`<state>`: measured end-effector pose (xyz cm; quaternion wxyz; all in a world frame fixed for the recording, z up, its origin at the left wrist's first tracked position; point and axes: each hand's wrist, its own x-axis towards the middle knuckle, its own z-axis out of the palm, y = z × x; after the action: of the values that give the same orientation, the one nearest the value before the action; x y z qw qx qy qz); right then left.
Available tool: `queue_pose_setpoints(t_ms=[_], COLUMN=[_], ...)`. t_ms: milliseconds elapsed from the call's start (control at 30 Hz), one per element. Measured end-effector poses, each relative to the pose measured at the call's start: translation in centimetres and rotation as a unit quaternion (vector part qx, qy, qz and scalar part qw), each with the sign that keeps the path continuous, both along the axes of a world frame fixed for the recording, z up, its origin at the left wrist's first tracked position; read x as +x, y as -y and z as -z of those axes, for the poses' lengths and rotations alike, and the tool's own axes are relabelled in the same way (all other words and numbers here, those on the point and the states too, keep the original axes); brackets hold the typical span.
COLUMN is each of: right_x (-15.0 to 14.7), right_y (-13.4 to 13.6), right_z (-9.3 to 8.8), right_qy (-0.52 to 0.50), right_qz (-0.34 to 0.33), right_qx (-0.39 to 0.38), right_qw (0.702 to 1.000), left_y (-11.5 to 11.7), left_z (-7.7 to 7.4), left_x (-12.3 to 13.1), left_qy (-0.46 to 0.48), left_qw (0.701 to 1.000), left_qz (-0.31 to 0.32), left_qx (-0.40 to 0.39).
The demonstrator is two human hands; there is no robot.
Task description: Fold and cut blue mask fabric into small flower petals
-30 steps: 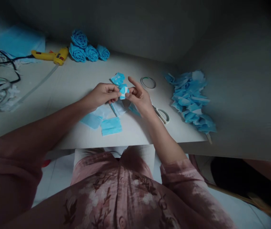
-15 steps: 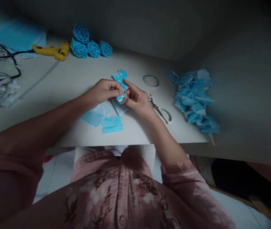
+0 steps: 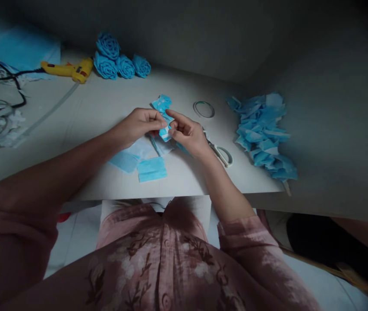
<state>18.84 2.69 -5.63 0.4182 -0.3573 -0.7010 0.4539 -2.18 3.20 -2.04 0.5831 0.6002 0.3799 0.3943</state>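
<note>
"At the centre, what's held?"

"A blue piece (image 3: pixel 164 134) over the table (image 3: pixel 89 108). The left hand (image 3: pixel 140 122) pinches it, thumb to finger; the right hand (image 3: pixel 190 136), half-curled, keeps its thumb at the edge, its grip unclear."

"What's changed?"

"The right index leans inward since a second ago; handling seems ongoing. Scraps (image 3: pixel 152 169) lie nearer the body, scissors (image 3: pixel 224 157) rightward."

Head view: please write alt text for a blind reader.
The left hand pinches a small blue piece, right hand at its edge, above a pale table. Scissors lie rightward; a yellow glue gun and four blue rosettes behind.
</note>
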Motion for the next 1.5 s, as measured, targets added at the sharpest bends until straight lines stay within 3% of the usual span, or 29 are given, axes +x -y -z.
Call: queue_pose_setpoints(t_ms=[133, 367, 533, 700, 800, 1033, 1300, 1500], right_x=[-0.01, 0.10, -0.01, -0.16, 0.00, -0.31, -0.46, -0.17], right_y=[0.07, 0.26, 0.31, -0.03, -0.23, 0.16, 0.20, 0.26], right_z=[-0.27, -0.72, -0.62, -0.03, -0.02, -0.42, -0.08, -0.84], right_qy=[-0.003, 0.001, 0.006, 0.004, 0.007, 0.015, 0.030, 0.041], right_qz=[0.025, 0.049, 0.053, 0.049, 0.062, 0.075, 0.060, 0.054], right_qx=[-0.003, -0.018, -0.002, 0.036, 0.049, 0.011, 0.001, -0.014], right_qw=[1.000, 0.999, 0.999, 0.998, 0.997, 0.997, 0.998, 0.998], left_y=[-0.35, -0.57, -0.30, 0.02, 0.07, 0.12, 0.09, -0.05], left_z=[0.29, 0.64, 0.32, -0.02, 0.13, 0.69, 0.27, 0.21], left_x=[-0.01, -0.08, 0.02, 0.35, 0.41, 0.53, 0.48, 0.34], left_qy=[0.026, -0.017, -0.022, 0.032, 0.001, -0.030, -0.047, -0.045], left_qw=[0.999, 1.000, 1.000, 0.999, 0.999, 0.997, 0.997, 0.996], left_qz=[0.013, -0.015, 0.000, 0.013, 0.032, -0.023, -0.045, -0.067], left_qx=[-0.022, 0.002, 0.003, -0.015, 0.010, 0.062, 0.052, 0.035])
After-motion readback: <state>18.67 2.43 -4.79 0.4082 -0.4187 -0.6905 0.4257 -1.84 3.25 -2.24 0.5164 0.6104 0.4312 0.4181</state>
